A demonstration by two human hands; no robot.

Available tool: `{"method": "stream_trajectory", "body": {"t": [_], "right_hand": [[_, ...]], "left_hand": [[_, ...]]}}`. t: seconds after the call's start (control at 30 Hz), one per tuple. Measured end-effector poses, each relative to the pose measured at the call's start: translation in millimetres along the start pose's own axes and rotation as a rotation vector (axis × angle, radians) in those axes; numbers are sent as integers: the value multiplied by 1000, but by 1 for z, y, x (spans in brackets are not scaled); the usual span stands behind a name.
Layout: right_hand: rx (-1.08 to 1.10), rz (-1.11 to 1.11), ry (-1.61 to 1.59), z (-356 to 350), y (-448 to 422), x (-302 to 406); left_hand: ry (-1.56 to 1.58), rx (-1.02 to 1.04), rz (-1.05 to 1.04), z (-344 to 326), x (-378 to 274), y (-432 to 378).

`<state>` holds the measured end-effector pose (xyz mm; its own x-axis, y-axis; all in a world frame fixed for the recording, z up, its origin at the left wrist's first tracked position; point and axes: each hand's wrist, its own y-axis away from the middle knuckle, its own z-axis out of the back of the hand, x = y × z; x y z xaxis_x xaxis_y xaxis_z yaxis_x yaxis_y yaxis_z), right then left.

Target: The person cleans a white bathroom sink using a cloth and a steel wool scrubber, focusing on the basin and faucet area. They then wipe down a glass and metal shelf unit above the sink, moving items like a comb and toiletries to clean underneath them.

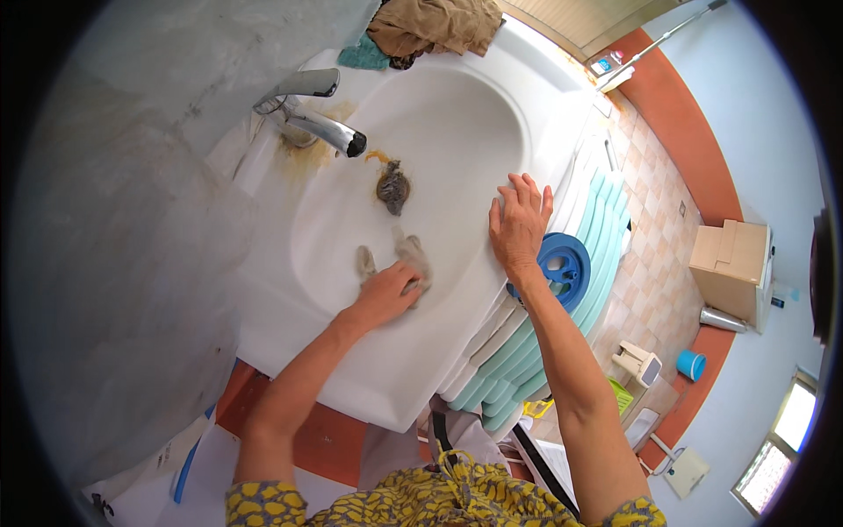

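My left hand [390,291] is in the white oval washbasin [461,125], its fingers curled on a wet greyish cloth [413,253]. The cloth is blurred, and a second pale end of it shows left of the fingers. On the basin's right-hand rim rests my right hand [520,227], fingers apart and holding nothing. A dark grey, ragged scouring pad [394,189] lies over the drain, with orange-brown stains around it. Above the basin's left side juts a chrome lever tap [323,125], dark at its spout tip.
Brown and green cloths [435,29] lie bunched on the far corner. Along the basin's right side are a blue plastic wheel-like part [579,273] and pale green ridged plastic [514,369]. A stool [637,363], a blue bucket [691,365] and a cardboard box [728,263] stand on the tiled floor.
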<state>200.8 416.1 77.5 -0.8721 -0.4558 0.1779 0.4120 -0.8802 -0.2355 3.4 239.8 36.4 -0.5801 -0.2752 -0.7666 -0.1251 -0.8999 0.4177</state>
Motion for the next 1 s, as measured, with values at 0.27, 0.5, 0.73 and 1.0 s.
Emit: {"method": "stream_trajectory", "body": {"t": [0.27,0.5,0.73,1.0], "right_hand": [[-5,4,35,2,-2,-1],[-15,29,23,-4,-2,-2],[-10,25,37,-5,1,-6],[8,24,39,-3,1,-5]], "left_hand": [[-720,-301,-89,41,24,50],[-333,-241,32,-23,-24,38],[-279,-533,20,7,-33,125],[-154,-1117,320,90,46,143]]}}
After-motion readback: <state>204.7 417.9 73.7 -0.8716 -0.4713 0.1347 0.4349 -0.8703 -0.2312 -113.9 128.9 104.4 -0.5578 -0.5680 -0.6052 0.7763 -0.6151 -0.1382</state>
